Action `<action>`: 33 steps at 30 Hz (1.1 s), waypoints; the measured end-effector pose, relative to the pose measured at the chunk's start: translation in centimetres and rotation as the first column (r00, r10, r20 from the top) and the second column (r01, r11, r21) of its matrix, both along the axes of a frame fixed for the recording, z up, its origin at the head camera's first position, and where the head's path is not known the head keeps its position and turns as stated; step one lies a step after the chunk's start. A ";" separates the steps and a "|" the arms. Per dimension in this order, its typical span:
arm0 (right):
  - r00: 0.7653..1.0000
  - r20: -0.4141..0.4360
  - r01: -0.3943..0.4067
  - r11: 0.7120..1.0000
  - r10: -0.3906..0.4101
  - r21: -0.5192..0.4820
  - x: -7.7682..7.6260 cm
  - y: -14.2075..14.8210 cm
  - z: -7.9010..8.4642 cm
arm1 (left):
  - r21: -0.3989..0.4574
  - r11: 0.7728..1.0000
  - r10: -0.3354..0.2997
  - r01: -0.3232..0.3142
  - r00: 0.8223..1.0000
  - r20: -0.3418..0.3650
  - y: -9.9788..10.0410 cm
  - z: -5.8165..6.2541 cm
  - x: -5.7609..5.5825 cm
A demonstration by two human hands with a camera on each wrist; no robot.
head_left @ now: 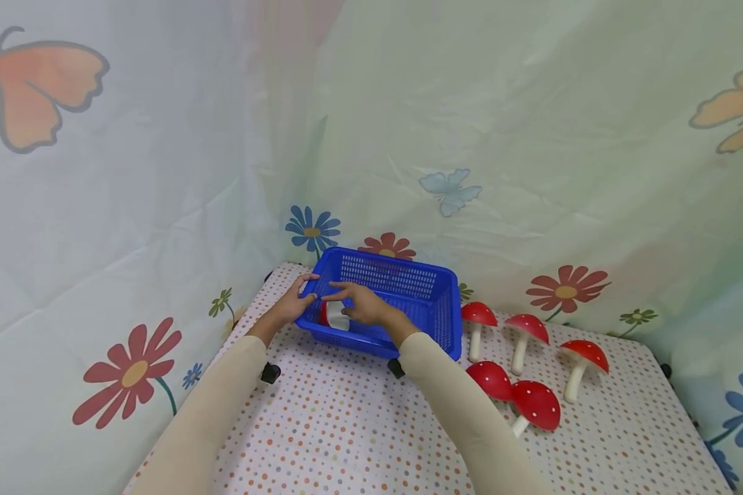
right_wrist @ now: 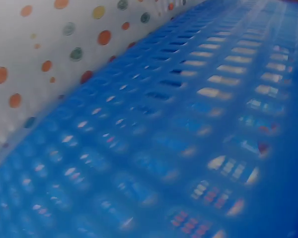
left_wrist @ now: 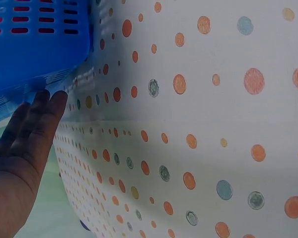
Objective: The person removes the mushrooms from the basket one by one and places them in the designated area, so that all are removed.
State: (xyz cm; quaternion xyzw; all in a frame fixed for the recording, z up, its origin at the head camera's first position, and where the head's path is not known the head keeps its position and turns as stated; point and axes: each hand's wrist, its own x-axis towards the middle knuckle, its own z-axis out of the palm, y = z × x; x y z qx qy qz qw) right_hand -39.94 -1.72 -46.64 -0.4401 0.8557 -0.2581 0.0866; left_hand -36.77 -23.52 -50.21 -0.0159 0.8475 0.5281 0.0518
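A blue plastic basket (head_left: 442, 275) with slotted walls stands at the back of the table. My left hand (head_left: 289, 304) holds its left rim, thumb over the edge; in the left wrist view the straight fingers (left_wrist: 39, 121) lie against the basket's outside. Inside the left end lies a toy mushroom (head_left: 337, 316), with part of its red cap and its white underside showing. Over it my right hand (head_left: 365, 304) reaches in, fingers extended toward the left wall. The right wrist view is filled by the basket's blurred slotted wall (right_wrist: 288, 183) and shows no hand.
Several red-capped toy mushrooms (head_left: 534, 404) with white stems lie right of the basket. A dotted cloth (head_left: 328, 426) covers the table. Flower-printed curtains (head_left: 501, 137) hang behind and at both sides.
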 end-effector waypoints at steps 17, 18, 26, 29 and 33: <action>0.952 -0.304 0.089 0.972 -0.018 0.219 -0.3 0.2 -0.2 | 0.009 1.000 0.027 -0.027 1.000 0.007 0.4 0.1 0.2; 0.955 -0.296 0.092 0.975 -0.028 0.204 -0.3 0.4 -0.3 | 0.011 1.000 0.026 -0.026 1.000 0.007 0.3 0.0 0.2; 0.973 -0.221 0.090 0.989 -0.062 0.120 -0.7 1.8 -1.2 | 0.015 1.000 0.027 -0.028 0.999 0.023 0.2 -0.3 0.2; 0.972 -0.225 0.094 0.989 -0.067 0.113 -0.6 2.1 -1.4 | 0.017 1.000 0.025 -0.026 1.000 0.017 0.2 -0.2 0.2; 0.969 -0.240 0.092 0.988 -0.060 0.122 -0.5 2.2 -1.6 | 0.016 1.000 0.021 -0.021 1.000 0.009 0.3 0.0 0.2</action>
